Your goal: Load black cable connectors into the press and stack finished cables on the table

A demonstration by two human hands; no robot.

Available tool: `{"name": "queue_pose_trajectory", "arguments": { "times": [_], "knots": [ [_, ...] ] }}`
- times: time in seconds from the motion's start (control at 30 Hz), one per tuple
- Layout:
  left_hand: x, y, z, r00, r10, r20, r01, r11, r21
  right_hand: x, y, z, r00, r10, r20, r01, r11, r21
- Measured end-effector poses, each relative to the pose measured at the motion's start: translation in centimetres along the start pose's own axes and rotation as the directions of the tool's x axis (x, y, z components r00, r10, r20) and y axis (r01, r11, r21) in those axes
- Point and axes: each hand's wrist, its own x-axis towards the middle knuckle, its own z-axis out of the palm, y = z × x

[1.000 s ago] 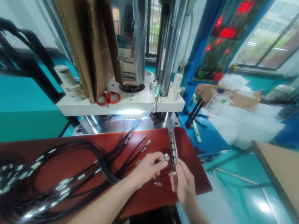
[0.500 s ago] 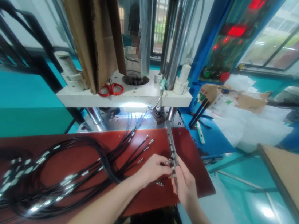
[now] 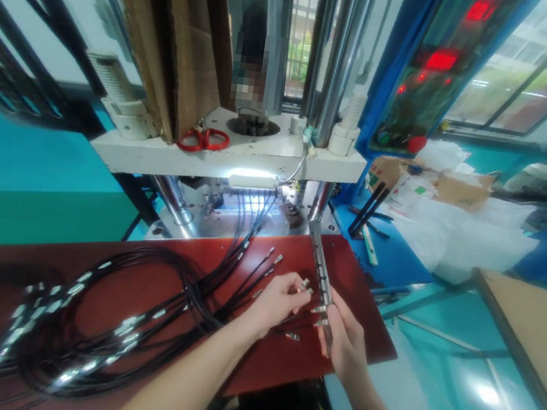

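My left hand (image 3: pixel 275 303) pinches a small metal cable connector (image 3: pixel 305 284) between thumb and fingers, just left of a slotted metal bar (image 3: pixel 321 260). The near end of that bar is gripped by my right hand (image 3: pixel 347 339), while its far end reaches toward the press base. Two metal connectors (image 3: pixel 321 311) sit at the bar beside my right thumb. Another loose connector (image 3: pixel 292 336) lies on the reddish-brown board below my left hand. Several more cable ends (image 3: pixel 276 259) point toward the bar from the left.
Coiled black cables (image 3: pixel 146 255) with shiny tags cover the left of the reddish-brown board (image 3: pixel 370 312). Behind it stands a press with a white plate (image 3: pixel 159 156), carrying red-handled scissors (image 3: pixel 204 140) and a lit lamp (image 3: pixel 254 179). Pliers (image 3: pixel 376 228) lie on the blue surface at right.
My left hand has drawn slightly left and up from the bar, with a connector in its fingers. Two connectors now show at the bar. The camera view has shifted slightly.
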Motion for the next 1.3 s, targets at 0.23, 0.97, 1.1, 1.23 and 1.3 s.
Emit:
{"name": "queue_pose_trajectory", "arguments": {
  "times": [0.23,0.97,1.1,1.23,1.3],
  "knots": [
    [0.0,0.7,0.2,0.992,-0.103,0.068,0.103,0.995,0.007,-0.3,-0.4,0.2,0.999,-0.038,0.019,0.04,0.993,-0.112],
    [0.6,-0.5,-0.2,0.989,0.098,-0.109,-0.08,0.984,0.159,0.0,-0.2,-0.2,0.998,0.015,0.069,-0.013,0.999,-0.029],
    [0.5,-0.2,-0.1,0.992,0.076,-0.101,-0.061,0.988,0.143,0.1,0.1,-0.4,0.997,0.005,0.083,0.0,0.998,-0.06],
    [0.4,-0.3,-0.3,0.989,0.093,-0.114,-0.078,0.989,0.127,0.2,0.1,-0.2,0.987,-0.072,0.146,0.105,0.966,-0.237],
    [0.3,-0.4,-0.5,0.987,0.115,-0.111,-0.101,0.987,0.122,0.3,0.1,-0.1,0.979,-0.102,0.178,0.153,0.94,-0.305]
  ]
}}
